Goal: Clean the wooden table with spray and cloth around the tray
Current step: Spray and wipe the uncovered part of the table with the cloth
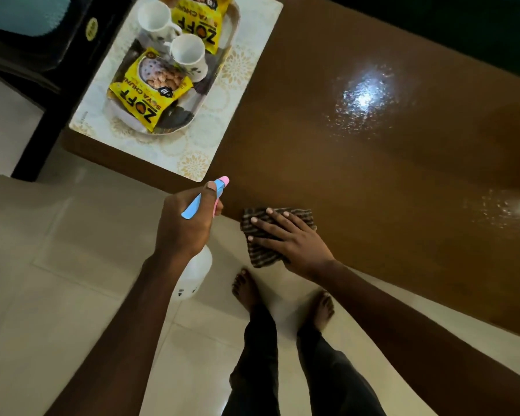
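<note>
Two white cups [159, 21] [189, 55] and two yellow snack packets [146, 91] [200, 16] on one tray [189, 120]. One placemat [192, 157], one spray bottle [192, 277], one striped cloth [261, 253], one counter [342, 175].

Striped cloth [275, 235] on table [373, 181] edge

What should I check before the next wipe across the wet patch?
1. Cloth under right hand, flat at the table edge: ok.
2. Spray bottle gripped in left hand, off the table: ok.
3. Spray droplets on the wood ahead: ok.
4. Tray on its mat, apart from the wet patch: ok.
5. Cloth fully on the table: not ok, part overhangs.
6. Nozzle direction: cannot tell.
</note>
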